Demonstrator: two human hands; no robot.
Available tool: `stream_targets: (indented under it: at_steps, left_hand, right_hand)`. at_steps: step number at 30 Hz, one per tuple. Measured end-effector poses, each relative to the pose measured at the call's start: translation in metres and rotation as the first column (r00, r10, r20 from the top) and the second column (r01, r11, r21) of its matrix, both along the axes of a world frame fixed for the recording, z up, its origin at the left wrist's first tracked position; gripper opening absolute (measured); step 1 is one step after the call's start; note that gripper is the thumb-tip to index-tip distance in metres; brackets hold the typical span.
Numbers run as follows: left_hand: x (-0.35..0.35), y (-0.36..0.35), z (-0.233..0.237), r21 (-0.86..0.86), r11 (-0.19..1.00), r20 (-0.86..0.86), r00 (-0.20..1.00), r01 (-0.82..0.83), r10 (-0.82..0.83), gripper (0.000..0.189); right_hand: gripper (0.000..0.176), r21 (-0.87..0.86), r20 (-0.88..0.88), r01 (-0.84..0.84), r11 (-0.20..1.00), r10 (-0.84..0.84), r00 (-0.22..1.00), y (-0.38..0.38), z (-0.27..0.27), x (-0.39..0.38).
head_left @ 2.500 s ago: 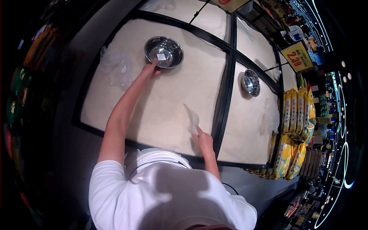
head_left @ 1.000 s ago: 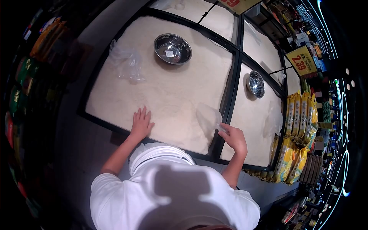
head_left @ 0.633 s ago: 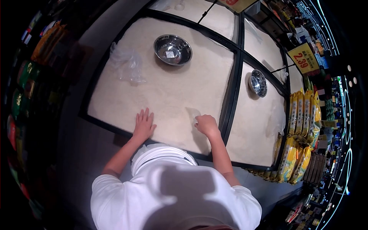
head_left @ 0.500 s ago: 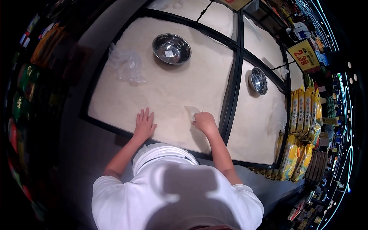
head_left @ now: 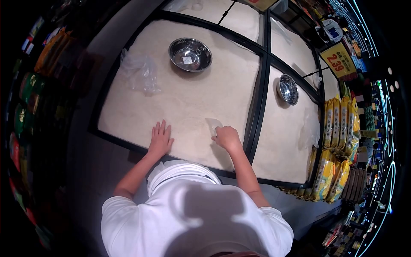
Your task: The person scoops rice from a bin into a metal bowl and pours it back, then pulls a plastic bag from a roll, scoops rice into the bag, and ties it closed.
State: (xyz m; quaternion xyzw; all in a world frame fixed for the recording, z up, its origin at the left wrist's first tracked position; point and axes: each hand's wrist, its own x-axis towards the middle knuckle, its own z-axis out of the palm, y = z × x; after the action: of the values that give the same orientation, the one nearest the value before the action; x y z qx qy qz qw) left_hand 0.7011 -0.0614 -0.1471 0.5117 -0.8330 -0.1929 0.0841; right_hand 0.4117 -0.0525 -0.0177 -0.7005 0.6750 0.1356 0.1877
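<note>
My left hand (head_left: 160,139) lies flat near the front edge of a wide bin of pale loose grain (head_left: 188,100) that looks like rice, fingers spread and holding nothing. Toward the bin's front right, my right hand (head_left: 227,138) is closed around a translucent plastic scraper (head_left: 212,125). The scraper's thin blade points up and left and rests at the grain surface; its grip is hidden in my fingers. Farther back, a shiny metal bowl (head_left: 190,55) with a small white label inside sits on the grain. A crumpled clear plastic bag (head_left: 143,75) lies to its left.
Black dividers (head_left: 259,100) separate this bin from neighbouring ones. A second metal bowl (head_left: 287,90) sits in the right-hand bin, near another clear bag (head_left: 309,130). A yellow price sign (head_left: 339,61) stands beyond it. Yellow packaged bags (head_left: 340,124) are stacked at right; dark shelves flank the left.
The view has shifted very slightly. My right hand and the scraper stay at nearly the same spot, and my left hand still lies flat on the grain.
</note>
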Motion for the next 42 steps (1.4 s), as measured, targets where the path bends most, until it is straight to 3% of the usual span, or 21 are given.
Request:
stream_targets:
  at_steps: [42]
  left_hand:
    - [0.0008,0.0027,-0.0062,-0.03,1.0,0.021,1.0,-0.003,0.003,0.062]
  right_hand:
    - [0.032,-0.034,-0.005,-0.005,0.999,0.005,1.0,0.003,-0.0073,-0.0003]
